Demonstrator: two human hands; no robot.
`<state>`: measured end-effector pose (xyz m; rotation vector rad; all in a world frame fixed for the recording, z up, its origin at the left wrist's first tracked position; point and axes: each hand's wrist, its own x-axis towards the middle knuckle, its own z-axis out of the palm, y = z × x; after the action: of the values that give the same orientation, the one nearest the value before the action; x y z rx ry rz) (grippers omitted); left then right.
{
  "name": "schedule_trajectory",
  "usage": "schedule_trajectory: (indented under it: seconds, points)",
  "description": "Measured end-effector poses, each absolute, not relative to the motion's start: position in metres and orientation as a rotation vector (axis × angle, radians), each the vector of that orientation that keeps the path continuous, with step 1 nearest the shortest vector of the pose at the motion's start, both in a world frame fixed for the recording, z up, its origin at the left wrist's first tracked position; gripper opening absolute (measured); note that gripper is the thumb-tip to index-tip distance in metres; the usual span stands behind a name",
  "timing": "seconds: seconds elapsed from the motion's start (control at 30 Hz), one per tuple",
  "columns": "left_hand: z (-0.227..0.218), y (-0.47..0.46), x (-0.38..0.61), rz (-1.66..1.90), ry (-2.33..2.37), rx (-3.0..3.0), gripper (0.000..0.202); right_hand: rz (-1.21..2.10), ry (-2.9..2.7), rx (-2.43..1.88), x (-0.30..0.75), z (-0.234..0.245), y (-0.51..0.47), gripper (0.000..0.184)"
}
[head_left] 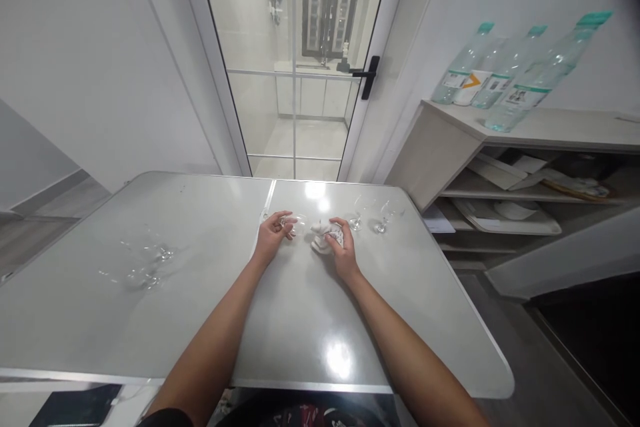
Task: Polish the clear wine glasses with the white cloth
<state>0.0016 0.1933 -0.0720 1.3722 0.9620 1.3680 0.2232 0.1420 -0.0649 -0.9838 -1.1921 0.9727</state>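
My left hand (274,233) is closed round the stem end of a clear glass goblet (299,225), which lies tilted with its bowl toward the right. In my right hand (343,243) is a bunched white cloth (323,238) with a dark pattern on part of it. A small gap separates the cloth from the bowl. Just beyond my right hand stand two more clear glasses, a nearer glass (355,221) and a farther-right glass (381,227). Off to the left, other stemmed glasses (145,277) show faintly against the pale table.
The glossy table (295,327) has a seam and a metal rim. Behind it is a glass door (320,107) with a black handle (370,77). At right, several plastic bottles (520,97) stand on a shelf unit (450,140) holding papers and trays. A dark flat object (75,407) lies below the table edge.
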Motion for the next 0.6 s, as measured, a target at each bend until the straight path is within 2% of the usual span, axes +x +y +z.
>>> schedule_trajectory:
  seconds: [0.13, 0.4, 0.5, 0.6]
  points:
    - [-0.071, 0.19, 0.007, 1.339, 0.843, 1.463, 0.06, 1.014, -1.326, -0.965, 0.215, -0.063, 0.139, 0.037]
    - [-0.069, 0.184, 0.009, 1.181, 0.826, 1.59, 0.054, 1.33, -1.245, -0.846, 0.209, -0.056, 0.129, 0.063]
    - [-0.067, 0.182, 0.008, 1.102, 0.854, 1.669, 0.052, 1.252, -1.269, -0.885, 0.21, -0.054, 0.132, 0.07]
    - [-0.065, 0.181, 0.01, 1.045, 0.85, 1.714, 0.055, 1.129, -1.263, -0.956, 0.212, -0.058, 0.137, 0.062]
